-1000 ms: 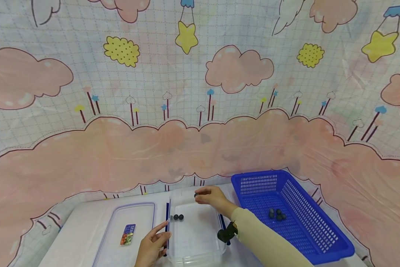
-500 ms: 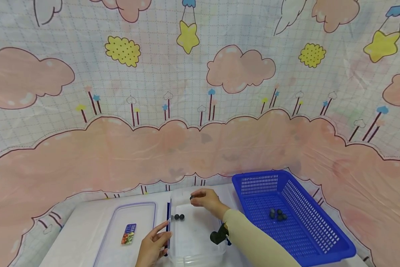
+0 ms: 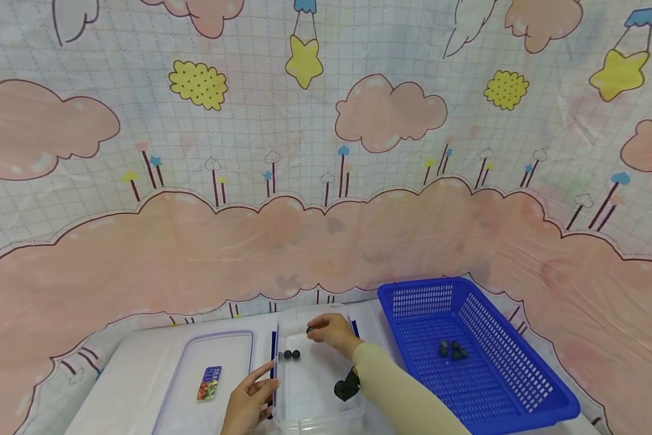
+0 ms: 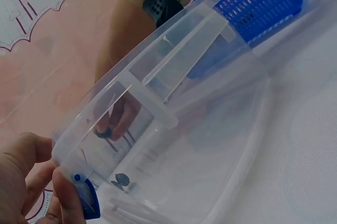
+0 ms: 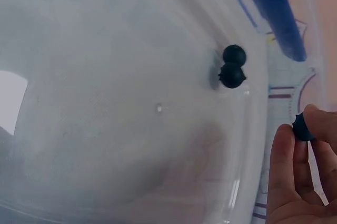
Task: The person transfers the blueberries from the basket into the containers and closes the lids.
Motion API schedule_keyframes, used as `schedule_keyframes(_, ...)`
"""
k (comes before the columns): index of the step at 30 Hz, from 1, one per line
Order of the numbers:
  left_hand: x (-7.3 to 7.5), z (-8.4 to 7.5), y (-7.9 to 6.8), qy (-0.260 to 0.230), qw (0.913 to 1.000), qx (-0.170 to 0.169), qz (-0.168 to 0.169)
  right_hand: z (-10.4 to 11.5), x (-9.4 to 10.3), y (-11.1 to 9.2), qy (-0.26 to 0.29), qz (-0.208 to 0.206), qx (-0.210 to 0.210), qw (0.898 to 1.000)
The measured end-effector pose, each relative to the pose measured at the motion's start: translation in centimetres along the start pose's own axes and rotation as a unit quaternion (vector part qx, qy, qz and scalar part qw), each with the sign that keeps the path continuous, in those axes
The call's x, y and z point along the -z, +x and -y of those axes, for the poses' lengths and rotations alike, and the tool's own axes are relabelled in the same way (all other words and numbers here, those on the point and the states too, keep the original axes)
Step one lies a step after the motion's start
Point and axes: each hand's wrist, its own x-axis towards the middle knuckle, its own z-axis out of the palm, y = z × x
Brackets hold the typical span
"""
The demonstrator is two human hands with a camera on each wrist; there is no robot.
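My right hand [image 3: 326, 329] hovers over the clear plastic box [image 3: 315, 393] and pinches a small dark berry [image 5: 301, 127] between its fingertips. Two more dark berries [image 3: 291, 354] lie together on the box floor near its left wall; the right wrist view shows the pair of berries [image 5: 232, 67] from above. My left hand [image 3: 249, 399] holds the box's left rim at the blue latch [image 4: 86, 203], thumb and fingers on the edge. The blue slatted basket [image 3: 521, 386] to the right holds several dark berries [image 3: 452, 349].
The box's clear lid [image 3: 195, 411] lies flat to the left with a small colourful packet [image 3: 208, 382] on it. A cartoon cloud cloth covers the table and hangs as a backdrop. A dark wrist camera [image 3: 347, 386] is strapped on my right forearm.
My right hand has moved left and lower over the box with the berry still pinched. My left hand and the two berries in the box have stayed put.
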Motion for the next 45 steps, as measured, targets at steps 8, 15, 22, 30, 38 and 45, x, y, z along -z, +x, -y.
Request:
schedule_keyframes(8,0.0,0.0,0.0,0.0,1.0,0.001,0.005,-1.2,-1.2,0.3,-0.05,-0.018,-0.037,0.998)
schedule_keyframes(15,0.0,-0.1,0.0,0.003,1.0,-0.002,0.002,-1.6,-1.2,0.4,-0.076,-0.02,-0.043,0.996)
schedule_keyframes(22,0.0,-0.2,-0.1,0.005,1.0,-0.001,0.007,-2.1,-1.3,0.3,-0.094,0.002,-0.024,0.995)
schedule_keyframes(30,0.1,-0.1,-0.3,-0.001,1.0,0.0,0.001,-2.1,-1.5,0.2,-0.114,-0.01,-0.017,0.993)
schedule_keyframes(38,0.0,0.0,-0.2,-0.014,0.9999,-0.004,0.008,-2.0,-1.4,0.1,-0.114,-0.018,-0.025,0.993)
schedule_keyframes(45,0.0,0.2,-0.3,-0.021,0.9997,-0.007,0.007,-2.0,-1.4,-0.1,-0.115,-0.018,-0.023,0.993)
